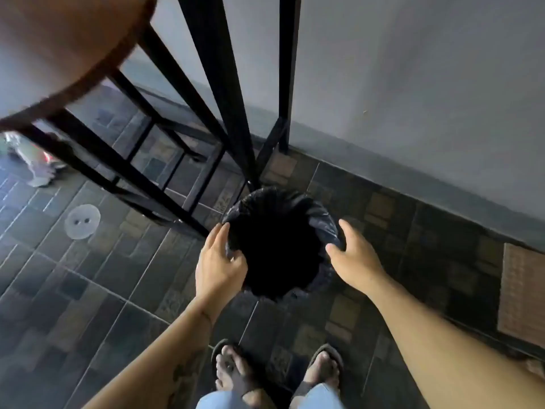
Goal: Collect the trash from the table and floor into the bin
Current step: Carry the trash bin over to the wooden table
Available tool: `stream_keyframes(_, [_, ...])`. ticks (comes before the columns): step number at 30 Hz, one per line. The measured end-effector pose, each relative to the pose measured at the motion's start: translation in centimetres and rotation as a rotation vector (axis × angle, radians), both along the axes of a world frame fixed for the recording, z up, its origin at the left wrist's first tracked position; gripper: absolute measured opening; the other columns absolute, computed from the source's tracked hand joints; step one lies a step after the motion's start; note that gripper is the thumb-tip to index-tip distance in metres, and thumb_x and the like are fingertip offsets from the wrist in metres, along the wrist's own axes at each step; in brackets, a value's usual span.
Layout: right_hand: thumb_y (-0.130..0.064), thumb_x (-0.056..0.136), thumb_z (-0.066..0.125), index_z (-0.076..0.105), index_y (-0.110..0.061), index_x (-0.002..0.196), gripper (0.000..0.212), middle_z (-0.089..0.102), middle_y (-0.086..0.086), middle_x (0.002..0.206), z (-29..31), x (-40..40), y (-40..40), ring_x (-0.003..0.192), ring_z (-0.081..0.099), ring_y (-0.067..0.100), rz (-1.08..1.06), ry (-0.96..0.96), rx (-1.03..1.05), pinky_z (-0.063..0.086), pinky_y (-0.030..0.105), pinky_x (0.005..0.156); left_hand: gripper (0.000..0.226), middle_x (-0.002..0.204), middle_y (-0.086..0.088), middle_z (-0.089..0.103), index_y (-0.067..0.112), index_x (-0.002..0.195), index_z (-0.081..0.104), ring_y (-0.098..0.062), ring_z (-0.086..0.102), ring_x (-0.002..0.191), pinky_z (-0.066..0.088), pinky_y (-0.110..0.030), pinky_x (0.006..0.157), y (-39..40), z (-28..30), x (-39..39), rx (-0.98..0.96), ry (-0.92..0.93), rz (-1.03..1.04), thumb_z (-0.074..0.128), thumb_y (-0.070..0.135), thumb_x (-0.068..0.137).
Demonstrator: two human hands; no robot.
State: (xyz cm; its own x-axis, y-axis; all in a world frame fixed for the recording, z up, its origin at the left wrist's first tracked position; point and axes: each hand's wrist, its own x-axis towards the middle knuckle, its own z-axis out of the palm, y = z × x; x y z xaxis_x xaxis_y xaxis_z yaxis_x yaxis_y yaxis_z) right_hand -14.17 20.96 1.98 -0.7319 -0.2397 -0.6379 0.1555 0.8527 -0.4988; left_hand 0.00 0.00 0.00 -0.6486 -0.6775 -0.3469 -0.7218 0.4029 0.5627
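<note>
A black bin (318, 214) lined with a dark plastic bag stands on the tiled floor just ahead of my feet, its inside dark. My left hand (219, 261) holds the bin's left rim, fingers outside and thumb over the edge. On the opposite rim my right hand (354, 255) grips the same way. A round clear plastic lid (82, 221) lies flat on the floor to the left of the bin. Farther left, a crumpled colourful wrapper (32, 160) lies half behind a table leg.
A round brown table top (59, 54) overhangs the upper left, its black metal legs and crossbars (224, 113) slanting down to the floor right behind the bin. A grey wall (413, 84) runs along the right. A woven doormat (522, 290) lies at the right edge.
</note>
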Motion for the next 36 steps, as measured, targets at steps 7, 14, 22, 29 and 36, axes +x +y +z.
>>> stream_keyframes(7, [-0.020, 0.102, 0.042, 0.016, -0.036, 0.157, 0.063, 0.009, -0.019, 0.164, -10.1, 0.4, -1.2, 0.150, 0.014, 0.008, -0.151, 0.126, -0.089, 0.016, 0.033, 0.121, 0.069, 0.159, 0.006, 0.042, 0.018, 0.149, 0.050, -0.009, 0.041, 0.143, 0.015, 0.008, 0.099, -0.9, -9.0, 0.7, 0.008, 0.119, 0.087, 0.060, 0.007, 0.081])
stream_keyframes(14, [-0.001, 0.095, 0.043, 0.030, -0.030, 0.155, 0.067, 0.030, -0.013, 0.160, -9.5, 0.7, -1.6, 0.146, 0.028, 0.010, -0.326, 0.189, -0.147, 0.019, 0.019, 0.110, 0.069, 0.155, 0.009, 0.046, 0.015, 0.143, 0.057, -0.007, 0.042, 0.142, 0.026, -0.007, 0.112, 0.7, -8.5, -0.1, 0.112, 0.240, 0.277, 0.046, -0.011, 0.080])
stream_keyframes(22, [0.000, 0.092, 0.051, 0.038, -0.030, 0.151, 0.068, 0.037, -0.012, 0.156, 5.1, 1.7, 1.1, 0.143, 0.033, 0.009, -0.209, 0.306, -0.136, 0.020, 0.018, 0.111, 0.066, 0.151, 0.005, 0.051, 0.011, 0.141, 0.059, 0.012, 0.043, 0.125, 0.024, 0.008, 0.096, 1.7, 5.5, 2.1, 0.060, 0.304, 0.194, 0.050, -0.015, 0.081])
stream_keyframes(29, [-0.001, 0.087, 0.054, 0.041, -0.032, 0.150, 0.072, 0.040, -0.013, 0.155, 23.2, 2.6, 1.6, 0.143, 0.036, 0.013, -0.223, 0.393, -0.164, 0.027, 0.028, 0.115, 0.067, 0.151, 0.006, 0.051, 0.015, 0.144, 0.056, -0.010, 0.045, 0.140, 0.025, -0.003, 0.107, 0.9, 24.7, 0.7, 0.141, 0.362, 0.251, 0.041, -0.012, 0.085])
stream_keyframes(36, [0.008, 0.085, 0.050, 0.044, -0.026, 0.149, 0.072, 0.042, -0.009, 0.154, 38.1, 3.2, 2.4, 0.143, 0.035, 0.012, -0.232, 0.518, -0.363, 0.027, 0.025, 0.115, 0.066, 0.141, 0.008, 0.061, 0.023, 0.140, 0.061, -0.016, 0.064, 0.118, 0.053, -0.021, 0.096, 1.1, 41.6, 1.1, 0.158, 0.494, 0.281, 0.045, -0.006, 0.083])
